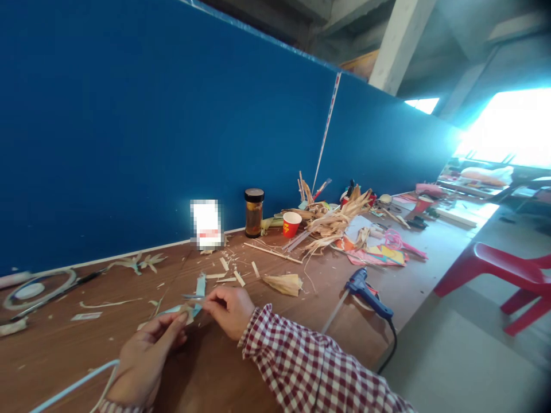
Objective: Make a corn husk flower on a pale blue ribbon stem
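My left hand (142, 358) and my right hand (230, 310) meet low in the head view over a brown wooden table (64, 344). Both pinch a small piece made of pale blue strips and dry straw-coloured husk (193, 301). The left fingers close on its lower left end. The right fingers grip it from the right side, and that arm wears a red and white checked sleeve (301, 367). A thin pale blue cord (73, 384) runs from under my left wrist to the bottom left.
Behind the table stands a blue wall panel (172, 126). A blue glue gun (365, 289) lies near the right edge. A brown jar (253, 212), a red cup (291, 223), a heap of dry husks (336, 221) and husk scraps lie further back. A red plastic chair (508, 275) stands on the right.
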Motion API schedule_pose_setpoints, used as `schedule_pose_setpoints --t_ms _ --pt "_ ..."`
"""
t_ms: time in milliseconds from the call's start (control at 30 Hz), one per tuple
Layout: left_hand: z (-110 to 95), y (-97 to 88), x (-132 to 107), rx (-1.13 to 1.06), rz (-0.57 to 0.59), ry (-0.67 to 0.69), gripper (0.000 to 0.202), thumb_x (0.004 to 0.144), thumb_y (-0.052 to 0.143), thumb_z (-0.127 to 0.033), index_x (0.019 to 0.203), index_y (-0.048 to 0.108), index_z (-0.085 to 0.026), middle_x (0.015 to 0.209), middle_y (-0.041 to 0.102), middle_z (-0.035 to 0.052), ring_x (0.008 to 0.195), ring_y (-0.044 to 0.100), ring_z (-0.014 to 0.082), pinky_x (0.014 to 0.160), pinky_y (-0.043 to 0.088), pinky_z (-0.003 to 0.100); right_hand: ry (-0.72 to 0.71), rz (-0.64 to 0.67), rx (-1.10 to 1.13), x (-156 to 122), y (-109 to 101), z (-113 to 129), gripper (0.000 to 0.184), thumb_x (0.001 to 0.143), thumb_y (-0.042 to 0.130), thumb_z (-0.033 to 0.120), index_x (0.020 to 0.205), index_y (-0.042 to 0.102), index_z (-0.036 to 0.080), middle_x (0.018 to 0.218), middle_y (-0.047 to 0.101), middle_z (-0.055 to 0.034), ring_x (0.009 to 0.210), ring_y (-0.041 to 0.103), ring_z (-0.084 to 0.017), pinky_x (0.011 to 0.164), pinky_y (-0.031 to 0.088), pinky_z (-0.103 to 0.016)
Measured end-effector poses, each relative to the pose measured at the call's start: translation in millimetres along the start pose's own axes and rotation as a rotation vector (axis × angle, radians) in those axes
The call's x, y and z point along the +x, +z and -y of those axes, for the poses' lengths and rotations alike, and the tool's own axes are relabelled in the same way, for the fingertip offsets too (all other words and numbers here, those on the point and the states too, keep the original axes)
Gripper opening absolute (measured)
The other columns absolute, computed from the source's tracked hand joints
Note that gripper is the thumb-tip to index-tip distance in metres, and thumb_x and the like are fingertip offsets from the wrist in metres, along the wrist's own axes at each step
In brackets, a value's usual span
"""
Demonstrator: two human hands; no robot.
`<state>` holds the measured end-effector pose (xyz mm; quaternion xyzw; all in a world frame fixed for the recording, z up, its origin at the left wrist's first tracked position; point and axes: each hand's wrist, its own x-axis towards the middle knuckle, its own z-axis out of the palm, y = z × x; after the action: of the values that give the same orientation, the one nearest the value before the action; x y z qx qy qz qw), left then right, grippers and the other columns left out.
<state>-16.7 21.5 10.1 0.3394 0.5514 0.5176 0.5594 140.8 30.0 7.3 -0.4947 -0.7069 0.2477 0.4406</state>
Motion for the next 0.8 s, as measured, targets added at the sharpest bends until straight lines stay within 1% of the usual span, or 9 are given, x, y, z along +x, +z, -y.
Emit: schedule_pose_setpoints --t_ms 67,267,333,400,500,567,633,733,800 --pt "-1.8 0.1 1.1 -0.068 -0.067 0.009 0.037 0.038 0.081 -0.031 0.067 0.066 -0.014 0.063 0.062 -0.0016 0.054 0.053 0.0077 0.048 0.047 0.014 0.033 -0.025 -0.015 3.4 -6.7 -2.0 0.026 0.084 0.048 0.037 0.074 0.063 0.018 0.065 0.061 0.0015 0.059 0.053 -0.009 0.056 0.039 -0.019" --pt "-3.5 0.2 -0.8 -0.12 -0.075 0.009 0.035 0.047 0.078 -0.032 0.073 0.064 -0.012 0.064 0.062 0.0001 0.054 0.053 0.0073 0.051 0.047 0.017 0.188 -0.09 -0.045 12.9 -23.0 -15.1 0.021 0.083 0.047 0.029 0.078 0.064 0.018 0.067 0.066 -0.0016 0.062 0.059 -0.013 0.059 0.044 -0.023" --pt "-1.1 -0.8 -0.9 -0.055 -0.04 0.044 0.036 0.055 0.074 -0.034 0.081 0.063 -0.012 0.067 0.062 0.0003 0.055 0.053 0.0074 0.054 0.048 0.019 0.175 -0.07 -0.055 13.9 -22.4 -21.3 0.02 0.082 0.046 0.025 0.079 0.065 0.019 0.068 0.067 -0.0019 0.063 0.061 -0.014 0.061 0.046 -0.025" --pt "1.6 -1.7 -0.8 0.013 -0.003 0.087 0.036 0.061 0.07 -0.036 0.085 0.062 -0.011 0.069 0.062 0.0008 0.057 0.053 0.008 0.055 0.049 0.02 0.152 -0.063 -0.051 14.0 -20.1 -27.0 0.021 0.081 0.047 0.022 0.09 0.065 0.02 0.076 0.068 -0.0027 0.068 0.062 -0.015 0.065 0.048 -0.027" --pt "4.4 -1.3 -1.7 0.069 0.041 0.119 0.034 0.063 0.068 -0.036 0.085 0.063 -0.011 0.068 0.063 0.0014 0.058 0.054 0.0098 0.056 0.049 0.022 0.135 -0.094 -0.038 13.6 -18.5 -29.9 0.031 0.08 0.047 0.02 0.109 0.058 0.021 0.093 0.067 -0.0043 0.078 0.063 -0.016 0.072 0.049 -0.029" --pt "5.2 0.4 -4.7 0.111 0.094 0.138 0.032 0.062 0.068 -0.034 0.083 0.065 -0.011 0.069 0.064 0.0026 0.058 0.054 0.0113 0.056 0.049 0.023 0.134 -0.113 -0.029 12.8 -20.4 -24.9 0.03 0.081 0.045 0.021 0.108 0.057 0.02 0.094 0.066 -0.0048 0.078 0.062 -0.016 0.072 0.049 -0.029" --pt "5.2 3.3 -10.2 0.194 0.156 0.199 0.03 0.063 0.067 -0.032 0.084 0.066 -0.011 0.07 0.064 0.0033 0.058 0.054 0.0122 0.056 0.048 0.024 0.123 -0.066 0.028 11.0 -23.3 -14.4 0.025 0.083 0.045 0.025 0.102 0.059 0.02 0.084 0.066 -0.004 0.074 0.061 -0.015 0.068 0.049 -0.028" --pt "4.6 8.7 -19.8 0.334 0.217 0.347 0.035 0.072 0.057 -0.031 0.101 0.061 -0.012 0.067 0.059 0.0001 0.058 0.053 0.0114 0.056 0.045 0.023 0.101 0.153 0.226 6.9 -23.7 2.7 0.025 0.083 0.047 0.031 0.102 0.058 0.018 0.077 0.063 -0.0018 0.064 0.058 -0.012 0.058 0.047 -0.023" --pt "4.0 11.7 -23.6 0.357 0.233 0.396 0.039 0.077 0.05 -0.032 0.111 0.054 -0.012 0.066 0.056 -0.0018 0.058 0.053 0.0112 0.057 0.044 0.023 0.066 0.252 0.28 5.2 -19.9 8.4 0.023 0.079 0.054 0.03 0.097 0.059 0.017 0.073 0.062 -0.0004 0.06 0.055 -0.011 0.055 0.045 -0.021"
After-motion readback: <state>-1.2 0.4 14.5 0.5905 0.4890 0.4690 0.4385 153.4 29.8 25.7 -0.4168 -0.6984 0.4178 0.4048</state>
